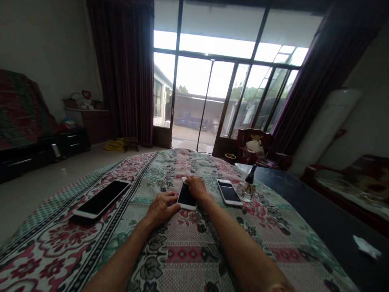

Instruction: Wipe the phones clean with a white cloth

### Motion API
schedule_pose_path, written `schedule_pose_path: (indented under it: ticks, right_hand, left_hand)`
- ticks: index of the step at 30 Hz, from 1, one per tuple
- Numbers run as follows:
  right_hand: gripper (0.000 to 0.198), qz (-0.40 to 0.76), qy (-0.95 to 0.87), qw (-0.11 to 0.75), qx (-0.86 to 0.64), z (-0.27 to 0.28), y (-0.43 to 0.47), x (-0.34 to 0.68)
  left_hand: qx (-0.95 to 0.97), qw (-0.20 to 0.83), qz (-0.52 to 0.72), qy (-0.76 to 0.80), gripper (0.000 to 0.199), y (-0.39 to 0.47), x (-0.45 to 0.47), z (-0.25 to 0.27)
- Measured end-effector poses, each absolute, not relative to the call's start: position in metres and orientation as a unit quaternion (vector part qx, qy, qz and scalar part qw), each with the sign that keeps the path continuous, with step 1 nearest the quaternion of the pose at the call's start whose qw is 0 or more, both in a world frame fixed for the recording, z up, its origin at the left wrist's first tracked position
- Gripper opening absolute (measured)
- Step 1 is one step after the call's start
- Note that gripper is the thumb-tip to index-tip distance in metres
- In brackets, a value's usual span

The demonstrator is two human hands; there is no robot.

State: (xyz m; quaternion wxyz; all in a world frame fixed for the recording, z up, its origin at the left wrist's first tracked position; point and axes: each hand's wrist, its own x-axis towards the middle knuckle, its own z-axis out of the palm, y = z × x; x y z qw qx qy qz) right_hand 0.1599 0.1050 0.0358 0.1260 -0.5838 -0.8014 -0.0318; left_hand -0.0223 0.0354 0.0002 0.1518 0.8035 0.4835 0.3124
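The phone [187, 198] lies on the cloth-covered surface [182, 271], toward its far edge and roughly midway between its left and right edges. It is slim, with a white frame and a dark, blank screen; the white shows at the top left corner and along the near end, and part of the upper right is hidden.

The right hand [197, 188] covers that part, its fingers bent over the top; whether they grasp or only press, I cannot tell. The left hand [164, 208] lies with bent fingers at the phone's left side, thumb by the near left corner; its grip cannot be told either.

Near the surface's left edge lies the left phone [102, 198], dark-screened and white-framed. Right of the right hand is the right phone [229, 192], much alike, with a black-topped glass bottle [246, 191] just beside it, toward the right edge.
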Motion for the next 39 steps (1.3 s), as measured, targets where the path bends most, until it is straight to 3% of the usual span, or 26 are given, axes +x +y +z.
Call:
schedule_pose_path:
  ticks: [17, 27, 39]
  right_hand:
    - [0.027, -0.01, -0.835, 0.157, -0.527, 0.031, 0.043, 0.15]
    - [0.022, -0.025, -0.834, 0.148, -0.531, 0.035, 0.013, 0.148]
    - [0.022, 0.019, -0.817, 0.12, -0.563, 0.049, 0.001, 0.143]
  left_hand:
    - [0.772, 0.202, 0.368, 0.476, 0.01, 0.038, -0.022, -0.003]
    - [0.796, 0.229, 0.37, 0.421, 0.017, 0.038, -0.025, 0.002]
    - [0.776, 0.232, 0.389, 0.439, 0.013, 0.04, -0.024, -0.002]
